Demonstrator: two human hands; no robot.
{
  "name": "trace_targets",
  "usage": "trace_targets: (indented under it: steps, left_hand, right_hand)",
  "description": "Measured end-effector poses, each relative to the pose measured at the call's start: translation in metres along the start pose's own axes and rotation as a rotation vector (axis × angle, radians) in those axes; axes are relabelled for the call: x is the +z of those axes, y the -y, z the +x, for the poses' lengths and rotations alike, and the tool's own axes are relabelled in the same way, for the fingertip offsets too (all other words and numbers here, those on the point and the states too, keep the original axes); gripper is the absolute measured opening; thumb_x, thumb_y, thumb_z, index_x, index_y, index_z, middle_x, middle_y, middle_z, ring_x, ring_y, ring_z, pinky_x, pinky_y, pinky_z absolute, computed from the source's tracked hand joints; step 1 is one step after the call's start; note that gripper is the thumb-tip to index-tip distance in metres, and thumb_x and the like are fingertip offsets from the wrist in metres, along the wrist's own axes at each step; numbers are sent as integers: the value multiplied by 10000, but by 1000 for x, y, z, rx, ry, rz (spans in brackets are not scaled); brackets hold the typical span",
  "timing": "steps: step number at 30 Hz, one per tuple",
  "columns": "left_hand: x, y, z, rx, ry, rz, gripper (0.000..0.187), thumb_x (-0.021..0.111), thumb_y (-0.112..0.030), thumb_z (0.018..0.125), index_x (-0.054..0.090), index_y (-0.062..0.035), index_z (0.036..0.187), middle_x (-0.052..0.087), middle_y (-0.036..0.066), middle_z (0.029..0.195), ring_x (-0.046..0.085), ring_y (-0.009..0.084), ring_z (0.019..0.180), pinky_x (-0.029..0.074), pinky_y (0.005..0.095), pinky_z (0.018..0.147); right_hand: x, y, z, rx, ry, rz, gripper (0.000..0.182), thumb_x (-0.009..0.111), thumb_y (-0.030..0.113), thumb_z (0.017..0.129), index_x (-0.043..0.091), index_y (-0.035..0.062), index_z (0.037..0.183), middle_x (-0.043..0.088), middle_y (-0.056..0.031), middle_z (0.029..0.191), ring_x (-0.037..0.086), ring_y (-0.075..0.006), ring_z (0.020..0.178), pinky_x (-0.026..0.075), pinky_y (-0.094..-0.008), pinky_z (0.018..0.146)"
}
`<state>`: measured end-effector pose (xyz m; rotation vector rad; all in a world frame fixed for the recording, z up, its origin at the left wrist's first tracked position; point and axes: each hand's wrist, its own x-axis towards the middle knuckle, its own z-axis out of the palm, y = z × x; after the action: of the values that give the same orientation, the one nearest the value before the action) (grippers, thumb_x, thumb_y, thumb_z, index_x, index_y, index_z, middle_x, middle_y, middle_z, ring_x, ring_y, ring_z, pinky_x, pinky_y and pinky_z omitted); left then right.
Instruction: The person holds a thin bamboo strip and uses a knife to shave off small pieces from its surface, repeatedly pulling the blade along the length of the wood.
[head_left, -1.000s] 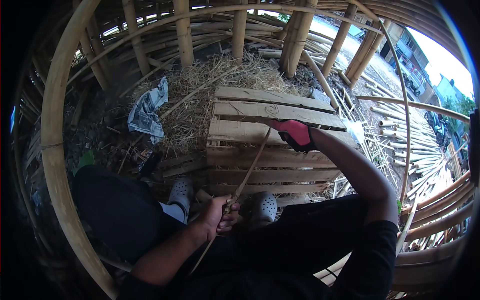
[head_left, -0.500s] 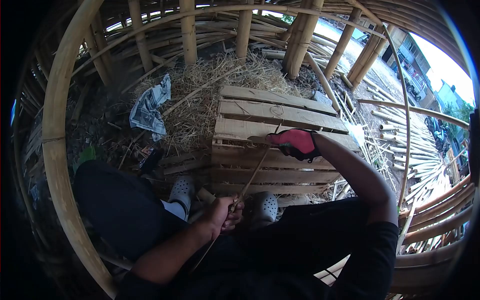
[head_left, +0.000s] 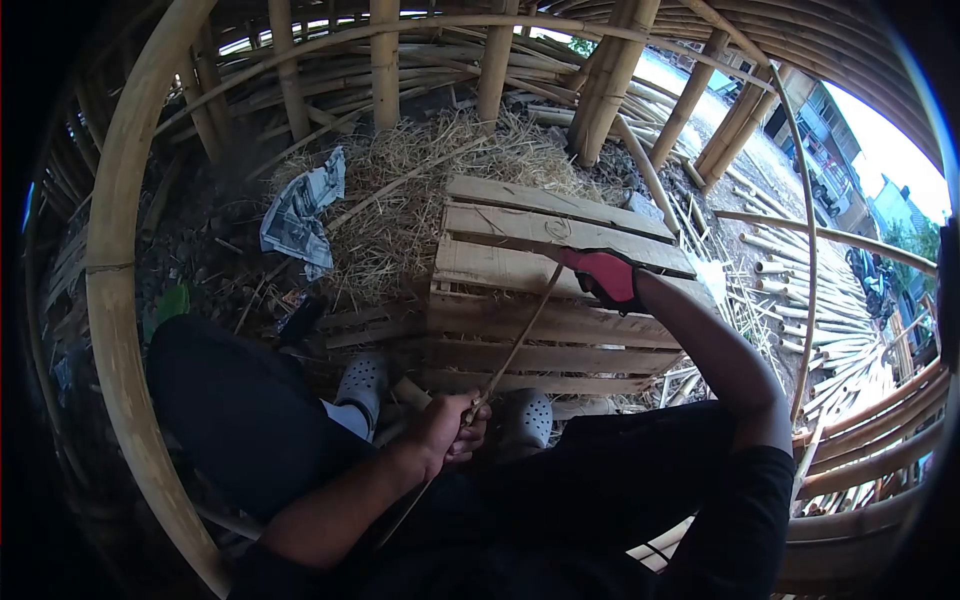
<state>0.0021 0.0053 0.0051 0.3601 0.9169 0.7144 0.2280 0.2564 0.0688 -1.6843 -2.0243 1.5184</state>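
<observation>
My left hand [head_left: 452,428] is bare and closed around a thin bamboo strip [head_left: 522,342], low between my knees. The strip slants up and away from my fist, and its thin tail runs back toward my lap. My right hand [head_left: 605,278], in a pink and black glove, is closed at the strip's far end, above the front edge of a slatted wooden crate [head_left: 560,325]. It grips what looks like a knife, its blade now mostly hidden by the glove and strip.
Straw [head_left: 400,200] and a crumpled newspaper [head_left: 302,215] lie on the ground beyond my feet. A bent bamboo pole [head_left: 115,270] arches at my left. Bamboo posts [head_left: 384,70] stand behind the crate, and cut bamboo poles [head_left: 800,290] lie in a pile on the right.
My gloved right hand has moved slightly up and right, toward the strip's far end. The flat blade by its fingers no longer shows clearly. My left hand keeps its hold.
</observation>
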Motion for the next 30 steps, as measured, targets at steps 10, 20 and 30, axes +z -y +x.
trace_targets:
  steps: [10,20,30]
  left_hand:
    - [-2,2,2,7,28,-16,352,314,-417,988,421,-156,776,311,-68,534,229,55,370,179,217,333]
    - [-6,-1,4,-57,88,-112,347,324,-427,970,420,-162,768,291,-62,532,223,53,368,172,211,320]
    - [-3,-4,-1,-42,56,-73,331,305,-391,977,427,-164,770,293,-64,527,220,54,376,170,207,321]
  right_hand:
    - [23,13,-26,4,-66,-24,549,522,645,877,492,132,686,406,43,547,341,-68,398,269,-245,377]
    - [21,2,-19,72,24,85,515,530,623,880,562,121,770,474,30,626,386,-82,448,308,-249,396]
    - [37,6,-27,-37,111,-52,611,502,709,842,579,106,785,467,14,624,427,-99,472,359,-272,416]
